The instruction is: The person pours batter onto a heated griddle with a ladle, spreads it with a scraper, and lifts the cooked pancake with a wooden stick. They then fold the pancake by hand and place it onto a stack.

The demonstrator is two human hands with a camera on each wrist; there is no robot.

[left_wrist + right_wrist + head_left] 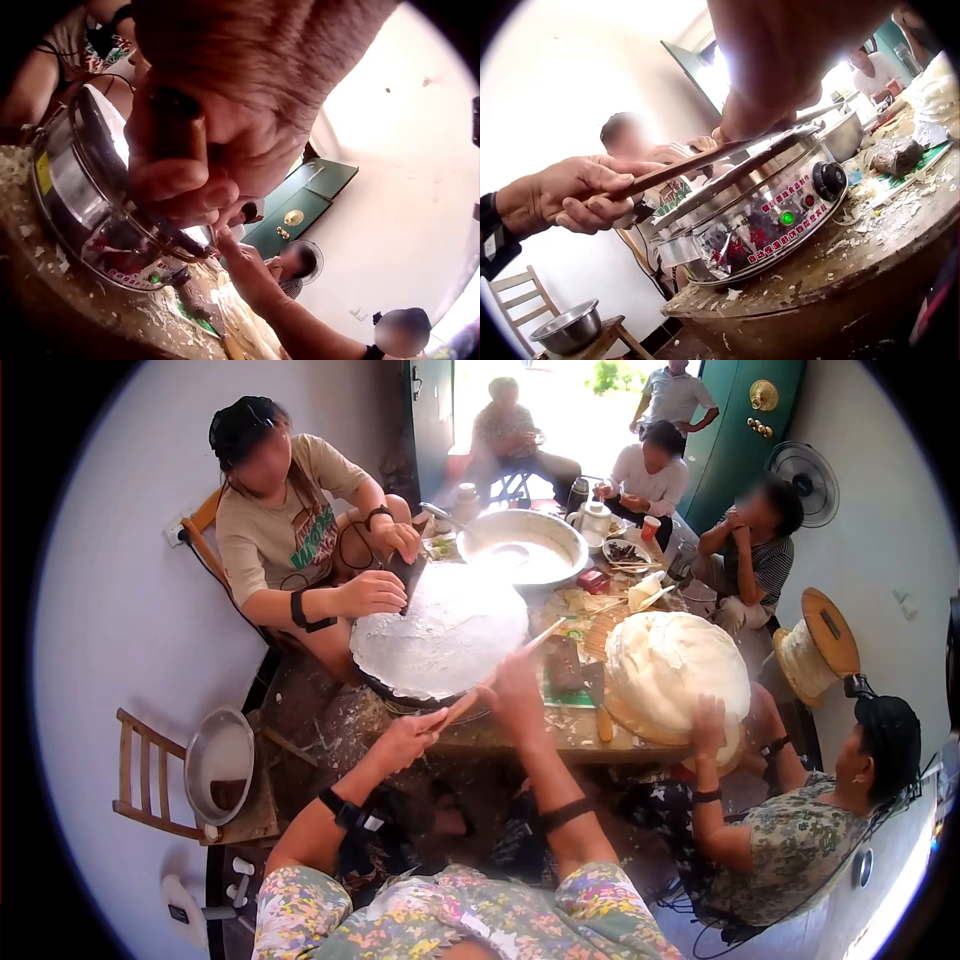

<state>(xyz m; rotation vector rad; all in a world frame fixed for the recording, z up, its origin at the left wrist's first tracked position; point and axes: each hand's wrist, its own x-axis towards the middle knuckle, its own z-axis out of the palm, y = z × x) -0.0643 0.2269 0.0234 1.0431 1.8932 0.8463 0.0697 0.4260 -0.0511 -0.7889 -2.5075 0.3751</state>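
From my end of the feed, going left to right in the head view, a dark scraper [407, 585] comes first, held by another person over the white sheet [450, 625] spread on the round griddle [804, 196]. The griddle stands at the left end of the bench [545, 734], by its near edge. My left hand [412, 740] has its grip wrapped round the near end of the wooden stick [679, 171], off the bench's near edge; my right hand [516, 695] grasps the stick farther along, close to the griddle's rim. Whether the stick touches the sheet, I cannot tell.

I would guide with the right hand and set the angle with the left, holding the shaft low and nearly flat so it doesn't gouge the sheet. The green lamp [787, 218] glows, so I'd treat the rim as hot and mind my knuckles. I'd also stay clear of the scraper and, farther right on the bench, the pale stack [672, 660].
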